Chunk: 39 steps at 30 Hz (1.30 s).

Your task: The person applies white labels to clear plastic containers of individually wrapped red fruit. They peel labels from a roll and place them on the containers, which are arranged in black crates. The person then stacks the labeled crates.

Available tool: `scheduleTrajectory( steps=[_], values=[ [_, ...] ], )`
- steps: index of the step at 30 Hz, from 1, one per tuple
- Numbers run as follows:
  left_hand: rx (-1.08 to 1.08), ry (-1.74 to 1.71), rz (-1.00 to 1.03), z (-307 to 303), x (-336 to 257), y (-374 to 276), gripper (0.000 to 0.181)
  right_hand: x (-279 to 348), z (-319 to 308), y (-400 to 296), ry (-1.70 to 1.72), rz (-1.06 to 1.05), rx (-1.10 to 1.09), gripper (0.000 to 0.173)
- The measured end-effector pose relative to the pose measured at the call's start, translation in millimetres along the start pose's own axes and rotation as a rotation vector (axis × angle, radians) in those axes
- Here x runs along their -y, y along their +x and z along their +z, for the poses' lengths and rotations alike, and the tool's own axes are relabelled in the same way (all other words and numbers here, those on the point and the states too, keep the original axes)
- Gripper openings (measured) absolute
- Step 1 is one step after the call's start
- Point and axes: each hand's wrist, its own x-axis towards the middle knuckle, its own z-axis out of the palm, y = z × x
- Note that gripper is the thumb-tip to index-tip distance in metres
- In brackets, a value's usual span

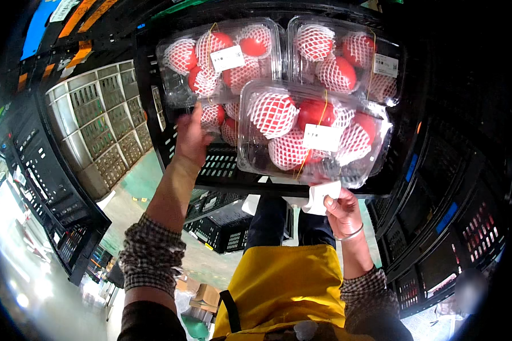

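My right hand pinches a curled strip of white labels just below the front clear plastic box. That box holds several red fruits in white foam nets, and a yellow band and a white label cross its lid. My left hand, slightly blurred, has its fingers spread beside the upper left box and holds nothing that I can see. Another banded, labelled box lies at the upper right. All are in a black plastic crate; more netted fruit shows beneath them.
Black perforated crates are stacked at the right and stand at the left. A grey slatted crate is beyond my left forearm. More black crates sit on the floor near my legs, with cardboard boxes lower down.
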Motion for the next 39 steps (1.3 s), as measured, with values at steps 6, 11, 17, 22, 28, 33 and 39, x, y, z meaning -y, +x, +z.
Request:
scheduleTrajectory(
  steps=[6,11,17,22,28,33,39],
  values=[
    [-0.022,-0.522,-0.652,33,-46,22,0.081,16,-7,14,-0.029,-0.051,0.042,0.023],
    [0.216,-0.43,-0.541,6,-15,-18,0.082,3,17,16,-0.298,0.052,0.28,0.023],
    [0.476,-0.377,-0.57,-22,-8,-86,0.056,-90,113,70,-0.235,0.159,0.072,0.021],
    [0.169,-0.241,-0.41,-57,-3,-81,0.027,-150,161,124,-0.414,-0.047,-0.083,0.03],
    [0.133,0.108,-0.353,-79,25,-67,0.016,-147,167,154,-0.057,-0.075,0.038,0.032],
    [0.143,0.165,-0.387,-82,22,-61,0.015,-148,175,167,0.06,0.123,-0.063,0.029],
    [0.153,0.047,-0.437,-75,34,-53,0.024,-154,176,173,-0.238,0.108,-0.132,0.019]
  ],
)
